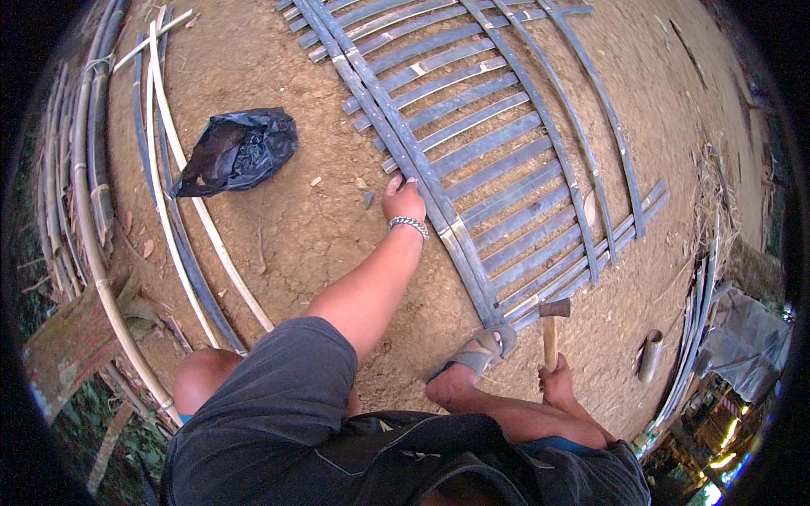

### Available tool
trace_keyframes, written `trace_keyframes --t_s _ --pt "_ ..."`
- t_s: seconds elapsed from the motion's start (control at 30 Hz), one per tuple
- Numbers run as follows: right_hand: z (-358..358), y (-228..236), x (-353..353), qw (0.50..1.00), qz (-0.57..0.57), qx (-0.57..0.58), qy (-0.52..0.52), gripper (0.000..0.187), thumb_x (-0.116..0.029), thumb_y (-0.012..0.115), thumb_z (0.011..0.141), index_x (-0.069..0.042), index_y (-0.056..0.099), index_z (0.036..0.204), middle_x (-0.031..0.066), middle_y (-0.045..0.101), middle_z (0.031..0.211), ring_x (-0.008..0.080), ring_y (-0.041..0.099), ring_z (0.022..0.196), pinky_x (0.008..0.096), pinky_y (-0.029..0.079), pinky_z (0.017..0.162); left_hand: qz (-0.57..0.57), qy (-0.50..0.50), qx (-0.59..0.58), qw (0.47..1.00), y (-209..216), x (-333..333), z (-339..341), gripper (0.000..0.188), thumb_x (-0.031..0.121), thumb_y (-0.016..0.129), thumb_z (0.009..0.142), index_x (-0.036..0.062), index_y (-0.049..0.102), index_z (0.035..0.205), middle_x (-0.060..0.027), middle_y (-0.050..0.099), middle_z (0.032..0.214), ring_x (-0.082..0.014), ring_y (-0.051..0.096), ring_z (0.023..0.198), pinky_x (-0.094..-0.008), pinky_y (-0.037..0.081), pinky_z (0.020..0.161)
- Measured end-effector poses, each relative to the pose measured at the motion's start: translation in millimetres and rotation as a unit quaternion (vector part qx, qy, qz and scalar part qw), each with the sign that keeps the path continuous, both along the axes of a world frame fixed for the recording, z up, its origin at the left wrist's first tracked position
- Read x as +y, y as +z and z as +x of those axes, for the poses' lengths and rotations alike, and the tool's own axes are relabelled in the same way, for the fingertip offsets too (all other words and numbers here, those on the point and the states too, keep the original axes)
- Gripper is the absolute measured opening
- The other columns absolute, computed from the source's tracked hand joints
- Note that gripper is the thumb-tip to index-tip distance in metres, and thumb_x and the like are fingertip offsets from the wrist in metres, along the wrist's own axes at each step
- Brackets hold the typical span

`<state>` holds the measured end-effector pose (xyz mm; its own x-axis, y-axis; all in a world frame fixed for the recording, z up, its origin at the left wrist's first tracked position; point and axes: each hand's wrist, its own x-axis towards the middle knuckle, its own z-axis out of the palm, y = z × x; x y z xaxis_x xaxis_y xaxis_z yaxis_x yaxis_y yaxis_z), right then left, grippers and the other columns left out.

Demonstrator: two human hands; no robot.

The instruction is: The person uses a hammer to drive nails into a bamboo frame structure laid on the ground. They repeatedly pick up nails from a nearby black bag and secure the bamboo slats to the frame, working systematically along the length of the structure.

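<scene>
My left hand (403, 201), a chain bracelet on its wrist, is at the near-left edge of a lattice of split bamboo slats (506, 173). Its fingers are curled together against the long double rail (390, 126); what they pinch, if anything, is too small to make out. My right hand (556, 384) grips the wooden handle of a hatchet (551, 337), its dark head up beside the lattice's near corner. My sandalled foot (481, 352) rests against the rail's near end.
A black plastic bag (240, 150) lies open on the dirt ground. Loose bamboo strips (173, 202) and long poles (83, 169) lie at the left. At the right are a short bamboo tube (650, 356), more strips (688, 337) and a grey sheet (747, 341).
</scene>
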<state>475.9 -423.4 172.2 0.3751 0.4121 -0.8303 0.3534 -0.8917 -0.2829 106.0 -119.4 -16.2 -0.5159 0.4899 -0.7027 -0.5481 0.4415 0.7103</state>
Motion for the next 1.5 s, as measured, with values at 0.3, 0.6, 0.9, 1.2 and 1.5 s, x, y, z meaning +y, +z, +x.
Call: trace_keyframes --t_s 0.3,0.6,0.9,1.2,1.5 --pt "5 -1 -9 1.000 0.004 -0.020 0.024 0.028 -0.005 0.065 0.095 -0.005 0.050 0.118 0.0038 0.056 0.073 0.0133 0.053 0.053 0.0303 0.047 0.045 -0.020 0.006 0.034 0.999 -17 -1 4 0.039 0.013 0.066 0.097 -0.0004 0.061 0.134 -0.0098 0.071 0.106 -0.0164 0.060 0.077 -0.0349 0.050 0.069" --pt "4 1 1 1.000 0.005 -0.008 0.019 0.034 -0.004 0.065 0.094 -0.004 0.049 0.124 0.0040 0.056 0.073 0.0141 0.054 0.053 0.0306 0.047 0.044 -0.002 -0.019 0.018 1.000 -53 -3 -9 0.031 0.013 0.064 0.099 0.0032 0.062 0.128 0.0015 0.060 0.079 -0.0088 0.048 0.059 -0.0288 0.042 0.053" --pt "2 -12 0 1.000 0.004 0.008 0.000 0.040 -0.003 0.063 0.095 -0.007 0.045 0.130 0.0024 0.052 0.068 0.0134 0.051 0.050 0.0323 0.044 0.043 0.094 -0.102 0.064 0.988 28 -21 -25 0.023 0.013 0.063 0.100 0.0021 0.062 0.120 0.0009 0.059 0.082 -0.0104 0.054 0.071 -0.0300 0.049 0.063" --pt "3 -14 -13 0.999 0.022 -0.011 0.026 0.033 -0.006 0.064 0.096 -0.008 0.047 0.123 0.0022 0.053 0.067 0.0130 0.052 0.048 0.0317 0.045 0.042 0.131 0.142 0.573 0.796 83 36 -250 0.022 0.017 0.058 0.102 -0.0039 0.060 0.108 -0.0159 0.065 0.104 -0.0250 0.062 0.095 -0.0382 0.049 0.089" --pt "7 -8 -29 0.994 0.002 -0.073 0.082 0.044 -0.007 0.065 0.094 -0.005 0.047 0.134 0.0090 0.059 0.069 0.0188 0.059 0.051 0.0361 0.048 0.047 -0.132 -0.468 0.661 0.571 77 50 -337 0.024 0.024 0.069 0.088 0.0081 0.076 0.105 -0.0232 0.073 0.102 -0.0423 0.069 0.100 -0.0491 0.054 0.090"
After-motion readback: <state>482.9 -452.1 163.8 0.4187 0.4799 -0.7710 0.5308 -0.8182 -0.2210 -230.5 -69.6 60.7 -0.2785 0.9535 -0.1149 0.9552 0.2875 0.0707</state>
